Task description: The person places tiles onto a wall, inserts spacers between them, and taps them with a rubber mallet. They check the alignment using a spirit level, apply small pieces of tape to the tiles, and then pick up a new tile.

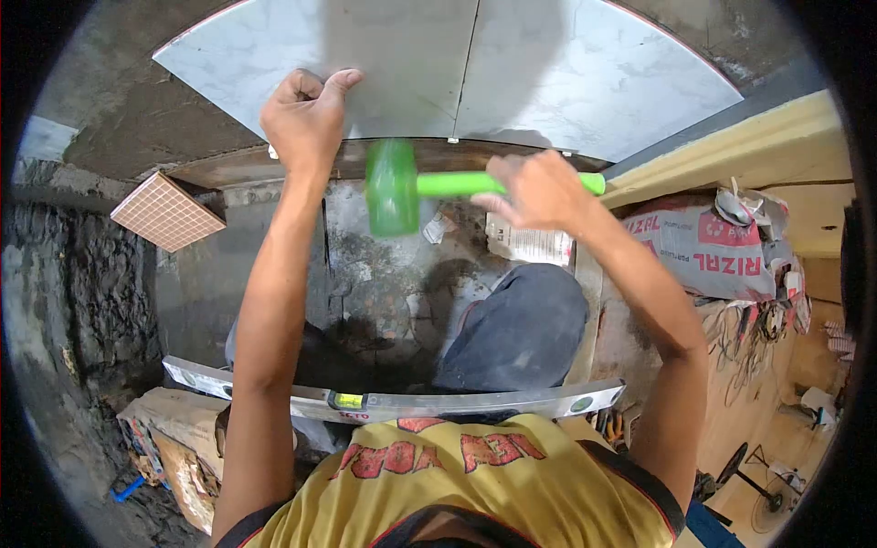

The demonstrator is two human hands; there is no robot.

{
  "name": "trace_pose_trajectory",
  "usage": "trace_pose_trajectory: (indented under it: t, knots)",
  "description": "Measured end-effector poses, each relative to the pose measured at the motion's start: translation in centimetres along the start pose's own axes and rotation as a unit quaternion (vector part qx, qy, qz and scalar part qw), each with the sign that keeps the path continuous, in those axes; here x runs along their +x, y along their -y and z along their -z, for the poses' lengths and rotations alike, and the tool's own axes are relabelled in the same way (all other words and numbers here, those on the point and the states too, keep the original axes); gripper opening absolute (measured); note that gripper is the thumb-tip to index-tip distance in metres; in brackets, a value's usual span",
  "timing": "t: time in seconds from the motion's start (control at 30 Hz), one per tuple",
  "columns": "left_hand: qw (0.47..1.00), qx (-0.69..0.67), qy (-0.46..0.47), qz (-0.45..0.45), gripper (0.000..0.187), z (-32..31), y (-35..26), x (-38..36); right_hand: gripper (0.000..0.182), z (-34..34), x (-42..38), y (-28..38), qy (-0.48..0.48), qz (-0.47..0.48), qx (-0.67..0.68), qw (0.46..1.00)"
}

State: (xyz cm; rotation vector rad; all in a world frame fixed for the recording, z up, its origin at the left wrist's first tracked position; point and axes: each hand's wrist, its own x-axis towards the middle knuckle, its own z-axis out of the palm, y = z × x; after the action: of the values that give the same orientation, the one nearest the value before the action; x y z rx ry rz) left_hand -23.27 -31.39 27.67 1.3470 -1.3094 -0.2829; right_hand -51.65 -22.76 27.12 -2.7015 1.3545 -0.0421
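My right hand (539, 190) grips the handle of a green rubber mallet (395, 186); its head is blurred and hangs just below the lower edge of a large grey wall tile (365, 55). My left hand (306, 119) presses on that tile's lower edge, with fingers curled against its face. A second grey tile (594, 73) sits beside it to the right, with a thin joint between them. A long spirit level (402, 402) rests across my lap, close to my yellow shirt.
A small brown mosaic tile sheet (166, 212) leans at the left against rough cement wall. Cement sacks (708, 247) lie at the right, with cables and a fan beyond. Rubble and paper scraps (525, 242) cover the dark floor below.
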Motion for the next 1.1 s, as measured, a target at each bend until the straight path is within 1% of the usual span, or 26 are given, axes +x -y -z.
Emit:
trace_pose_trajectory:
  t: [0.03,0.07,0.13,0.3,0.4,0.43,0.47,0.53,0.63,0.73,0.77,0.87,0.97,1.0,1.03,1.07,1.1]
  knots:
    - [1.000,0.001,0.001,-0.001,0.044,0.0,0.1,0.0,0.056,0.3,-0.3,0.9,-0.003,0.032,-0.012,0.999]
    - [1.000,0.001,0.002,-0.002,0.043,0.1,0.1,-0.1,0.054,-0.4,-0.7,1.2,-0.039,0.078,0.003,0.996]
    - [1.000,-0.001,0.007,-0.008,0.044,0.0,0.0,-0.1,0.051,0.4,-1.3,2.3,-0.045,0.100,0.021,0.994]
    - [0.999,-0.020,0.020,-0.040,0.048,-0.3,0.6,-0.4,0.050,1.5,-2.4,2.2,-0.071,0.071,0.028,0.995]
    - [0.992,-0.049,0.013,-0.117,0.047,-0.1,-1.2,-0.4,0.050,2.1,-3.1,1.0,-0.103,0.052,0.006,0.993]
    - [0.991,-0.035,0.029,-0.125,0.046,-0.2,-1.7,0.0,0.049,2.3,-3.4,0.9,-0.112,0.043,0.008,0.993]
    - [0.986,-0.030,0.034,-0.161,0.045,-0.6,-2.2,0.6,0.049,2.2,-3.6,0.7,-0.120,0.034,0.012,0.992]
    - [0.972,-0.014,0.045,-0.229,0.044,-1.4,-6.6,1.2,0.049,1.9,-4.1,0.7,-0.115,0.022,0.008,0.993]
    - [0.951,0.051,0.028,-0.303,0.048,-3.3,-11.7,2.3,0.049,1.4,-4.7,1.1,-0.116,0.016,0.003,0.993]
    - [0.963,0.064,0.003,-0.263,0.050,-3.7,-12.7,2.5,0.048,1.8,-5.2,1.5,-0.098,-0.005,0.018,0.995]
    - [0.975,0.042,0.007,-0.220,0.051,-3.7,-12.7,2.3,0.048,1.9,-5.3,1.6,-0.096,-0.008,0.020,0.995]
    - [0.978,0.038,-0.001,-0.203,0.050,-3.8,-13.1,2.2,0.049,1.5,-5.1,1.3,-0.096,-0.019,0.020,0.995]
    - [0.976,0.007,-0.043,-0.212,0.050,-4.3,-13.5,2.5,0.049,1.2,-4.5,1.1,-0.094,-0.013,0.009,0.995]
    - [0.975,0.004,-0.042,-0.220,0.050,-4.4,-13.5,2.5,0.049,1.2,-4.1,1.2,-0.094,-0.009,0.006,0.996]
    - [0.974,0.002,-0.039,-0.224,0.050,-4.4,-13.3,2.3,0.050,1.2,-3.8,1.6,-0.117,0.004,-0.007,0.993]
    - [0.974,0.002,-0.033,-0.222,0.050,-4.4,-12.5,1.7,0.050,1.2,-3.9,2.0,-0.089,-0.010,0.004,0.996]
    - [0.977,-0.004,-0.008,-0.212,0.053,-4.5,-11.2,1.2,0.051,1.2,-4.0,2.4,-0.077,0.005,0.012,0.997]
